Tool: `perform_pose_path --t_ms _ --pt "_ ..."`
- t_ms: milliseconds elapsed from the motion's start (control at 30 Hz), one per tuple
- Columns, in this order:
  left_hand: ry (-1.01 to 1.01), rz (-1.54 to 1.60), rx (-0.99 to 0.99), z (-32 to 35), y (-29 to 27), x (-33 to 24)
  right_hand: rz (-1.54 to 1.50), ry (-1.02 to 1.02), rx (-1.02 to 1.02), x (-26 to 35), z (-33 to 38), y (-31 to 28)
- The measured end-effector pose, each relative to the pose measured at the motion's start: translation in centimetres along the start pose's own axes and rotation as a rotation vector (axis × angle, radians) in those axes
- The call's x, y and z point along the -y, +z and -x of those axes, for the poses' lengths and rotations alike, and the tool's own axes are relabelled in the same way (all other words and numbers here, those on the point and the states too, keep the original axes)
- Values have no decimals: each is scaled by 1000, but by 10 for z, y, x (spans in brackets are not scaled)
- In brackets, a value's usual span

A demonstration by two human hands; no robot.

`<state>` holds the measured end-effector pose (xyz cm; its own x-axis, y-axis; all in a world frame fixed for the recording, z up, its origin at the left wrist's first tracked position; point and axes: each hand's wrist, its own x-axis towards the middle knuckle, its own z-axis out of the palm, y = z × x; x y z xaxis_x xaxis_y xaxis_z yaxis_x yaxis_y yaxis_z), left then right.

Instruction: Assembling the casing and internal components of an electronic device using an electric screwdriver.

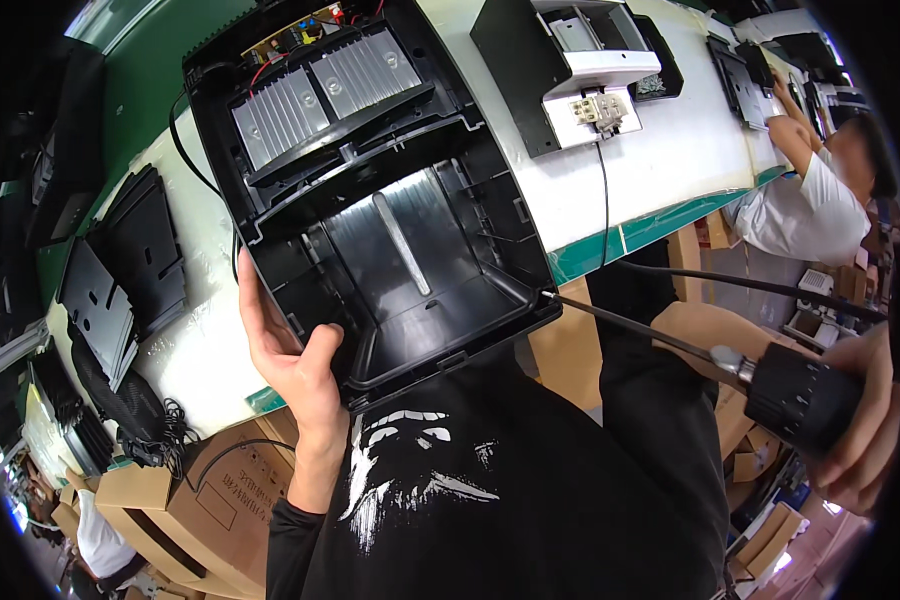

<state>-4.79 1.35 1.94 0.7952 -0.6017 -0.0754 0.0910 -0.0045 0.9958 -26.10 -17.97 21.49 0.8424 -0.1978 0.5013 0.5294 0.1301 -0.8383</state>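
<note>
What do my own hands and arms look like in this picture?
Your left hand and right hand are both bare, with no gloves. The left forearm goes into a plain black sleeve, and your top is black with a white print. The right forearm is lost at the dark rim, so I can't tell what covers it.

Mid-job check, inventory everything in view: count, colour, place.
housing: one, black, centre
ribbed plates: two, silver, housing's far section
electric screwdriver: one, black, right side
flat panels: several, dark, table's left
boxy unit: one, black and white, right of housing
tray: one, black, beside unit
worktable: one, white, green-edged, behind housing
cardboard boxes: several, brown, lower left and right
cables: several, black, both sides
co-workers: at least two, white tops, right, lower left
left hand: one, bare, fingers gripping housing's left side
right hand: one, bare, fingers around screwdriver
</note>
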Motion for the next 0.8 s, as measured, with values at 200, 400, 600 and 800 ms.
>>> perform_pose_path --t_ms 200,400,600,800 --pt "-19 -24 -32 2 -1 -5 435 -40 152 13 65 -25" --pt "-4 -41 -19 1 0 -1 380 111 -23 -38 36 -4" --pt "61 -106 -43 0 -1 4 279 115 -119 -51 44 -1" --pt "59 -106 -38 1 -2 5 283 113 -175 -68 37 3"
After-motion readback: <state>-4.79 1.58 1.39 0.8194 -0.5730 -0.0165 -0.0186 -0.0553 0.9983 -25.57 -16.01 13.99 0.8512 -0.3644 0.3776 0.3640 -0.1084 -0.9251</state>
